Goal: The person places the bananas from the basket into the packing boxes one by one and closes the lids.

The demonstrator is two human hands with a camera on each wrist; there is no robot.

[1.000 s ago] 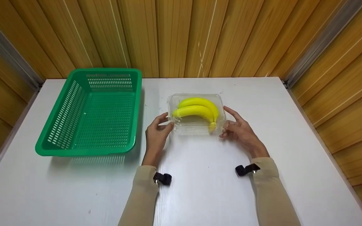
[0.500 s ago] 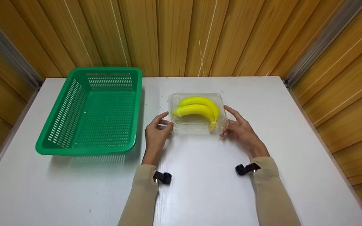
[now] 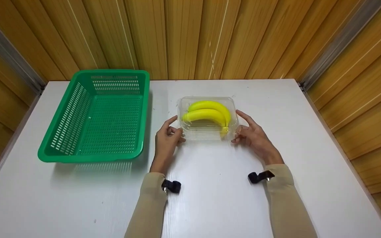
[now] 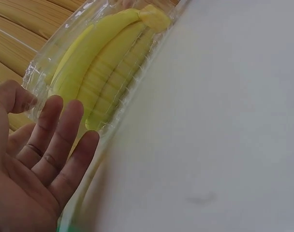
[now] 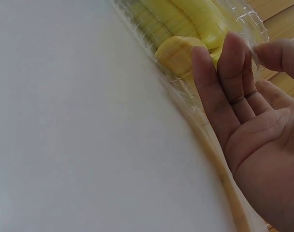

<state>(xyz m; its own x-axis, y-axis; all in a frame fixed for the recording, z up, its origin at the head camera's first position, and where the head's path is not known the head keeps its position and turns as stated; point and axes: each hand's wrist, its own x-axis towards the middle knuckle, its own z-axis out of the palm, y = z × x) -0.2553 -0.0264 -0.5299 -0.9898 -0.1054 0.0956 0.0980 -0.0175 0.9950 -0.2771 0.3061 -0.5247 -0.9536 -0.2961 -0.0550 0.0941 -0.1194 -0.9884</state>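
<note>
Two yellow bananas (image 3: 207,114), joined at the stem, lie inside a clear plastic clamshell box (image 3: 203,135) whose lid is down over them. At the box's left side, my left hand (image 3: 167,140) holds the near corner of the rim by thumb and fingers, its index finger reaching along the side. My right hand (image 3: 255,138) pinches the near right corner of the rim, and its index finger touches the right side farther back. In the left wrist view, the other fingers (image 4: 69,130) are spread in front of the box. The right wrist view shows the banana stem (image 5: 181,53) through the plastic.
A green perforated plastic basket (image 3: 141,132) stands left of the box on the white table (image 3: 217,198). Wood-panelled walls (image 3: 184,39) rise behind the table and on both sides. Beige sleeves (image 3: 286,198) with small black wrist cameras (image 3: 174,186) cover both forearms.
The left hand has turned slightly, and its lower fingers now show past the thumb at the box's near corner. The right hand and the box stay almost in place.
</note>
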